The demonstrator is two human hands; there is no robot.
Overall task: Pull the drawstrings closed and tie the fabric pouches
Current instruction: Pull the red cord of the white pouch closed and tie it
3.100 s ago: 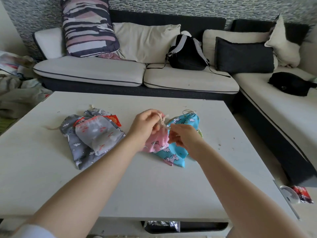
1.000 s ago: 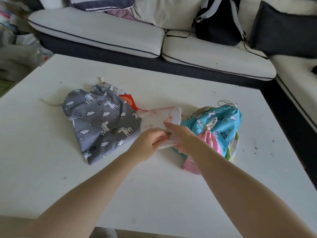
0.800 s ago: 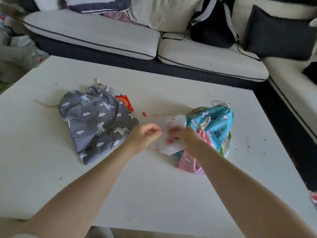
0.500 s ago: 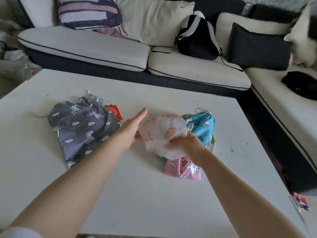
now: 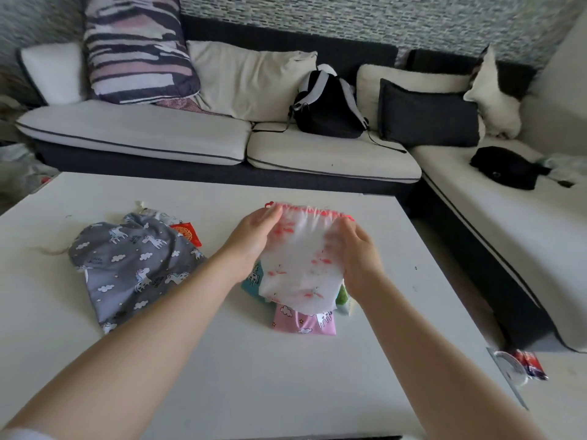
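- Your left hand [image 5: 254, 236] and right hand [image 5: 355, 249] each grip a side of the sheer white pouch [image 5: 301, 265], lifted above the counter [image 5: 222, 360] over the pink pouch [image 5: 301, 323].
- Its red drawstring [image 5: 313, 211] sits in the gathered top; pull unevenly and it likely bunches or slips out.
- The grey pouch [image 5: 133, 268] lies to the left, well apart.

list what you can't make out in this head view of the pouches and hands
- Blue pouch: mostly hidden under the white pouch and left hand.
- Pink pouch: its top and drawstring covered by the white pouch.
- Right hand: fingertips blurred behind sheer fabric.
- Red item: half tucked under the grey pouch.
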